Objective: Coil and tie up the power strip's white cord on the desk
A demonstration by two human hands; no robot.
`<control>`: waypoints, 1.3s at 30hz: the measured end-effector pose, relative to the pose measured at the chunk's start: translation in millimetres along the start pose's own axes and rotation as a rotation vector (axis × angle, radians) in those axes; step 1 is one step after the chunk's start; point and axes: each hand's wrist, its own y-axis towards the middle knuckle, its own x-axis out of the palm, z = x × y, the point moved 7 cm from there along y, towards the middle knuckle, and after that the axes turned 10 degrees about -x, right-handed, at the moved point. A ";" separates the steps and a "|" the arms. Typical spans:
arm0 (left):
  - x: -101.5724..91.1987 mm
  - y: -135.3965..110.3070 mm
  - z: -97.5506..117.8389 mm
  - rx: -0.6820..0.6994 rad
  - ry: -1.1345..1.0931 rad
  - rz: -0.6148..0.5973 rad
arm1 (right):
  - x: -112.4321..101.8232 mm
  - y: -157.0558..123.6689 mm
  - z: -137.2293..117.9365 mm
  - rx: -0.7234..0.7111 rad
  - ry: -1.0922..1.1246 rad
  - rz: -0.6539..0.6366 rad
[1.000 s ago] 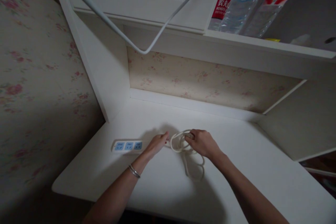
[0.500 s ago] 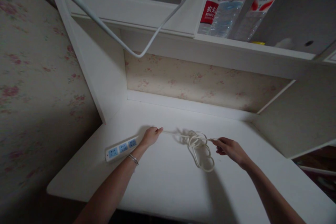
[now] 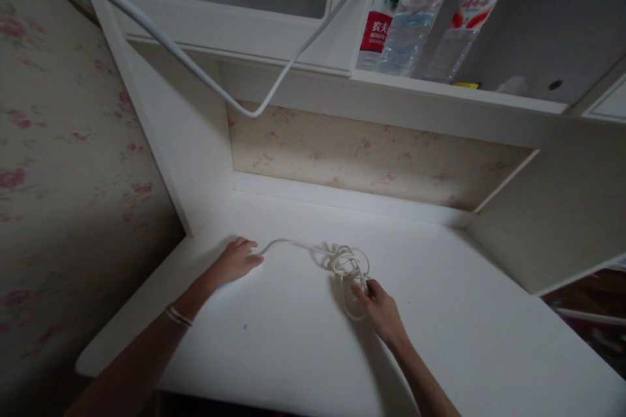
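Observation:
My left hand point(image 3: 235, 262) lies low over the left part of the desk, closed around the cord end of the power strip. The hand and forearm hide nearly all of that strip. From between thumb and fingers a cream-coloured cord point(image 3: 293, 242) runs right across the desktop into a loose tangle of loops point(image 3: 346, 262). At the near right side of this tangle, my right hand point(image 3: 384, 313) pinches the cord near its end; the fingers partly cover what they hold. One loop hangs below the right fingers.
A white desk point(image 3: 303, 339) stands under a shelf unit point(image 3: 303, 88). Plastic bottles point(image 3: 408, 26) stand on the upper shelf. A thick grey-white cable point(image 3: 252, 112) droops across the view in front of the cabinet. Floral wallpaper point(image 3: 59, 163) covers the left wall.
My left hand has moved left from the cord onto the power strip, covering its sockets. My right hand has come left and nearer with its cord end, and the stretch of cord at left now curves.

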 end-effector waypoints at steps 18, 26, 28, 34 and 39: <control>-6.3 -42.0 -53.0 -0.251 0.180 0.119 | 106.4 67.0 -107.9 -0.240 0.311 0.050; -21.9 6.3 -59.2 -0.232 0.198 0.389 | 134.6 105.0 -138.2 -0.404 0.299 0.102; -27.4 5.6 -57.8 -0.194 0.181 0.466 | 130.6 97.8 -131.6 -0.421 0.328 0.150; -17.7 -28.4 -9.1 0.008 -0.074 0.590 | 118.5 42.7 -88.4 -0.313 0.455 0.172; 38.9 -39.0 61.0 -0.067 -0.536 0.285 | 107.6 12.0 -69.8 -0.208 0.516 0.096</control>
